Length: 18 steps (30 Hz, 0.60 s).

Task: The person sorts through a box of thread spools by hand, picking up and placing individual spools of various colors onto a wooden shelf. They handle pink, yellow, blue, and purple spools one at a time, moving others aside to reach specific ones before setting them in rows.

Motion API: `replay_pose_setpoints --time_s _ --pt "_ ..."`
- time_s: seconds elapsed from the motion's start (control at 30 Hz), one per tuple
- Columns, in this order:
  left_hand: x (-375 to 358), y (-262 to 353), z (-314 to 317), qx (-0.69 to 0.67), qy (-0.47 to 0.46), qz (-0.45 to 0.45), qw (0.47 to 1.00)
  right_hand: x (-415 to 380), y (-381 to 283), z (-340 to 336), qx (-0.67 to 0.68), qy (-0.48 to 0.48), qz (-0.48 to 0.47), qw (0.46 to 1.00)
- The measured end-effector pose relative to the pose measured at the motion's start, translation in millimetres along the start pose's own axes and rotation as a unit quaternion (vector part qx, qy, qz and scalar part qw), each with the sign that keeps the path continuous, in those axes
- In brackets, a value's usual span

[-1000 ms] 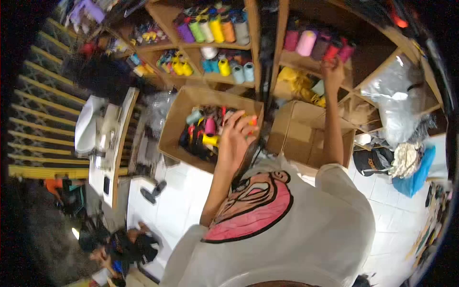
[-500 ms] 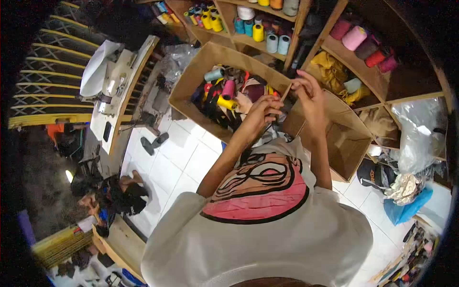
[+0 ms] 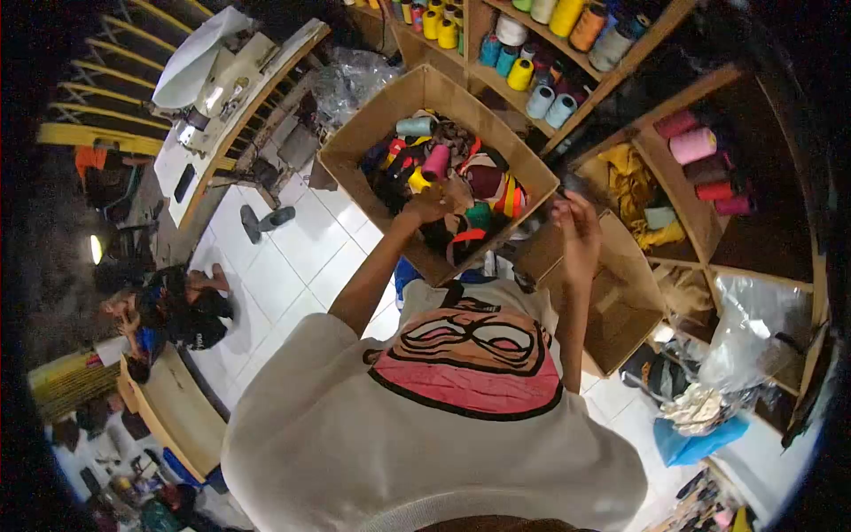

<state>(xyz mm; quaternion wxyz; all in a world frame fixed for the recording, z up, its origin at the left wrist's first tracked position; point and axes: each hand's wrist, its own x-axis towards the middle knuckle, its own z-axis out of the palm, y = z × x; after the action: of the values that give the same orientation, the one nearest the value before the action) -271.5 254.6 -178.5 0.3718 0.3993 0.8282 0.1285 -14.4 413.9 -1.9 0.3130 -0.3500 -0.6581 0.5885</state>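
A cardboard box [image 3: 483, 105] holds cloth scraps and thread spools, among them a magenta spool [image 3: 435, 163] and a pale blue-grey spool [image 3: 414, 127]. My left hand [image 3: 429, 205] reaches over its near left side into the heap, just below the magenta spool. Its fingers are blurred against a beige scrap [image 3: 457, 190], so their grip cannot be made out. Just outside the box's right corner, my right hand [image 3: 578, 223] is raised with fingers bent and tips drawn together. Whatever sits between those fingertips is too small to name.
A second cardboard box [image 3: 620, 306] stands below my right hand. Behind are wooden shelves [image 3: 612, 84] with thread cones. A sewing machine table [image 3: 191, 168] is at left, near a seated person [image 3: 182, 306]. A blue bag [image 3: 700, 439] lies on the right.
My left hand has moved away from my right hand, leftward and down into the scraps. My right hand stays near the box's corner, its fingers more bent. The whole view has shifted.
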Motion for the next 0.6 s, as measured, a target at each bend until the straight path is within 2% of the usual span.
replay_pose_setpoints --time_s 0.03,0.07,0.13,0.17,0.2,0.23,0.3,0.33,0.43,0.47,0.57,0.6 --pt "18.8 -15.9 15.5 -0.015 0.055 -0.042 0.997 1.6 4.0 -4.9 -0.004 -0.001 -0.015 1.000" --pt "49.0 -43.5 40.6 -0.144 0.174 -0.004 0.974 5.6 25.3 -13.4 0.022 -0.019 -0.023 0.999" --pt "61.1 -39.3 40.5 -0.115 0.188 -0.029 0.975 3.8 14.8 -15.2 0.006 -0.018 0.002 1.000" --pt "67.3 -32.8 44.3 -0.157 0.233 -0.078 0.957 0.7 9.6 -14.9 -0.004 -0.019 0.016 1.000" --pt "76.3 -28.9 51.1 -0.204 0.283 -0.122 0.929 1.3 11.1 -14.3 -0.012 -0.023 -0.052 0.998" --pt "74.4 -15.2 46.6 -0.251 0.335 -0.159 0.894 2.6 11.8 -16.2 -0.038 -0.025 -0.052 0.998" --pt "65.5 1.8 28.5 -0.258 0.348 -0.196 0.880 5.9 12.8 -20.7 -0.085 -0.021 -0.050 0.995" --pt "78.8 1.8 30.2 -0.241 0.352 -0.248 0.870 6.0 11.5 -24.2 -0.118 -0.008 -0.038 0.992" --pt "96.3 -11.2 43.2 -0.224 0.374 -0.255 0.863 7.3 9.1 -26.2 -0.038 -0.018 0.039 0.998" --pt "102.3 -12.2 44.1 -0.166 0.367 -0.272 0.874 6.9 4.7 -22.1 -0.070 -0.008 0.018 0.997" --pt "84.1 -3.7 30.8 -0.256 0.358 -0.227 0.869 11.6 3.4 -25.1 -0.088 -0.015 0.036 0.995" --pt "95.1 -2.8 37.6 -0.195 0.378 -0.274 0.863 12.2 1.2 -24.8 -0.090 -0.041 0.013 0.995"
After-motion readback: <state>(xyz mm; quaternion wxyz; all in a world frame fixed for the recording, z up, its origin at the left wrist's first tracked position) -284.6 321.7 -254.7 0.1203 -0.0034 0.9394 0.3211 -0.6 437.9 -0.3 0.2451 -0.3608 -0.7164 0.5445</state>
